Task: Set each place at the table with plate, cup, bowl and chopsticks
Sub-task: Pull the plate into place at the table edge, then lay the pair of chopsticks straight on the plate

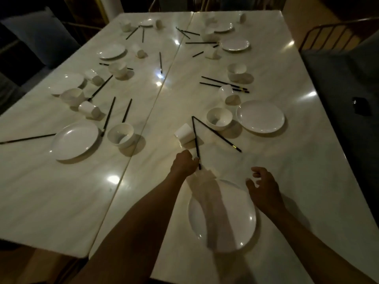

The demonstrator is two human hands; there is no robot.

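Note:
A white plate (235,218) lies on the marble table (287,181) right in front of me, between my forearms. My left hand (183,163) pinches the near end of a black chopstick (195,140) that leans over a tipped white cup (184,133). A second chopstick (217,133) lies flat beside it, their far tips meeting. My right hand (264,186) hovers over the plate's far right rim, fingers loosely spread, holding nothing. A white bowl (219,118) stands just beyond the chopsticks.
Several more plates, bowls, tipped cups and loose chopsticks lie scattered across both table halves, such as a plate (260,116) on the right and a plate (74,140) with a bowl (121,135) on the left. Chairs (336,33) ring the table.

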